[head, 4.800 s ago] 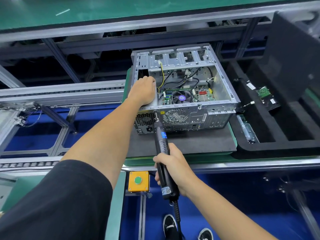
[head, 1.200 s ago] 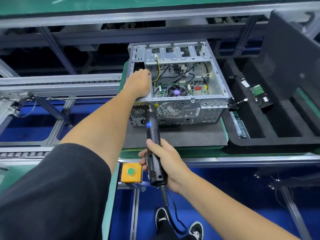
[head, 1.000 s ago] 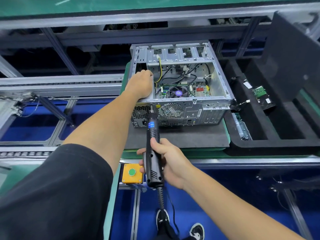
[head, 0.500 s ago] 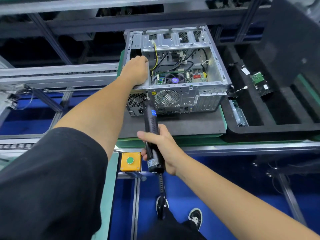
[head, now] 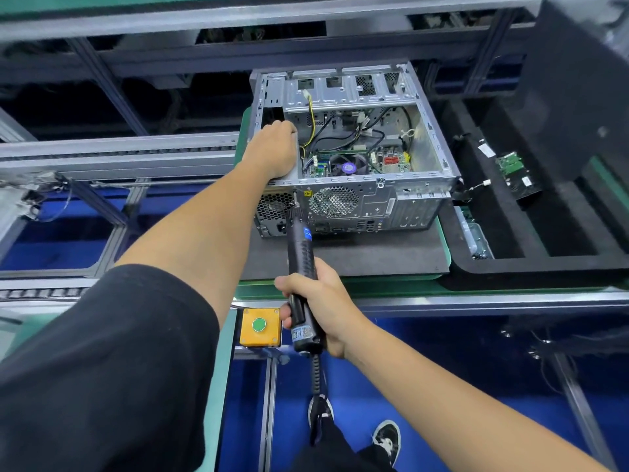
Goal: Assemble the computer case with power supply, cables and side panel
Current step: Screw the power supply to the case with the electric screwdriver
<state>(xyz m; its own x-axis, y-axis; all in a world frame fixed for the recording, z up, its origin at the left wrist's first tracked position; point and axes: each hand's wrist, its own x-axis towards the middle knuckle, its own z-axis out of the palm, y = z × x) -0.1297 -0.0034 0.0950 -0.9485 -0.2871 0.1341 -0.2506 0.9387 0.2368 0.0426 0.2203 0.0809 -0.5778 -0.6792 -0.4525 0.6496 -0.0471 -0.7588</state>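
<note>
The computer case point(head: 350, 148) lies open-side up on a dark mat point(head: 374, 253). Little has changed over the last second: the left hand point(head: 274, 151) still presses down on the power supply corner, fingers curled over it, while the right hand point(head: 316, 301) keeps its grip clamped on the electric screwdriver point(head: 301, 253), tip at the rear panel, so fastening probably continues.

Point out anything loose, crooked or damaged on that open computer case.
Nothing looks damaged. The computer case sits square on its black mat. Only a white connector on a yellow cable dangles unplugged near the drive bays, apparently awaiting connection.
</note>
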